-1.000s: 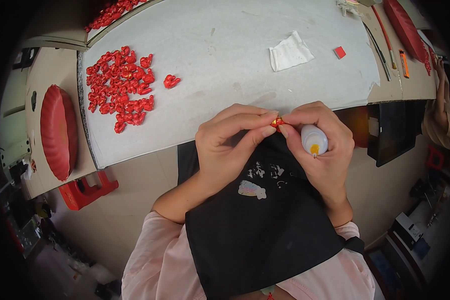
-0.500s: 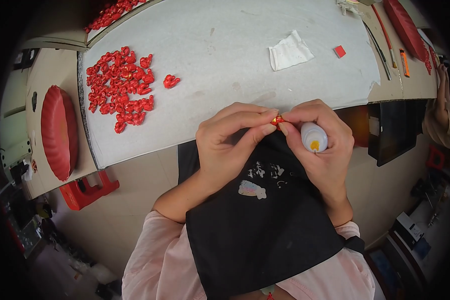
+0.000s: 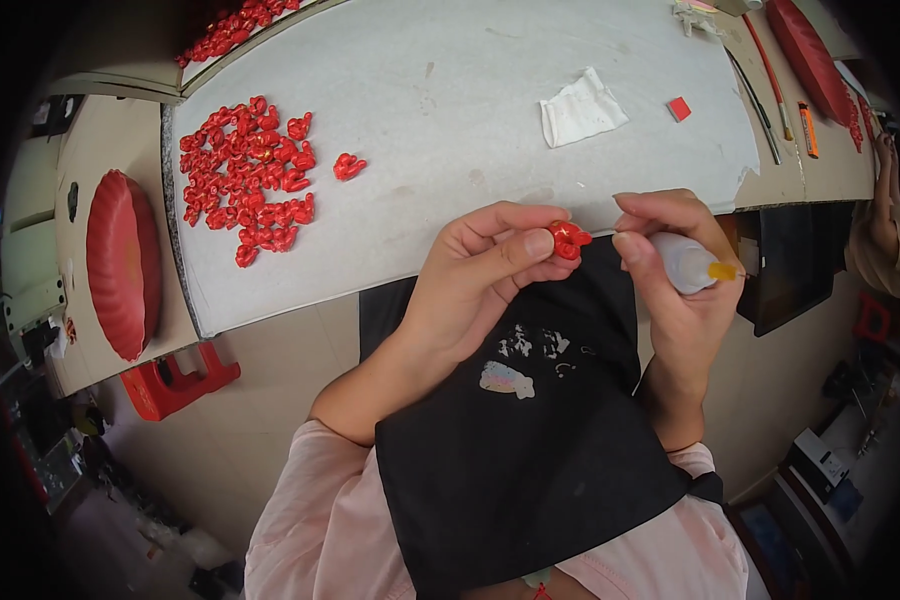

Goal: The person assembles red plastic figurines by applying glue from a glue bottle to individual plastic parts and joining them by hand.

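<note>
Pale sheeting (image 3: 450, 110) covers most of the counter (image 3: 832, 180), with a crowd of red figurines (image 3: 250, 170) on its left and a lone figurine (image 3: 349, 166) just right of them. By the counter's near edge, the left hand (image 3: 490, 255) pinches a small red piece (image 3: 570, 243) between thumb and fingers, while the right hand (image 3: 678, 255), apart from it, wraps its lower fingers round a translucent bottle (image 3: 678, 262), thumb and forefinger spread. So small and glossy a piece could slip if the left pinch loosens, probably dropping onto the black apron (image 3: 530, 460) or the floor (image 3: 290, 400). Its gold marking could smear if a fingertip rubs it. The bottle's yellow tip (image 3: 722, 271) points right, away from the piece; too hard a squeeze might leak any contents, and a slack grip could let the bottle slide out
</note>
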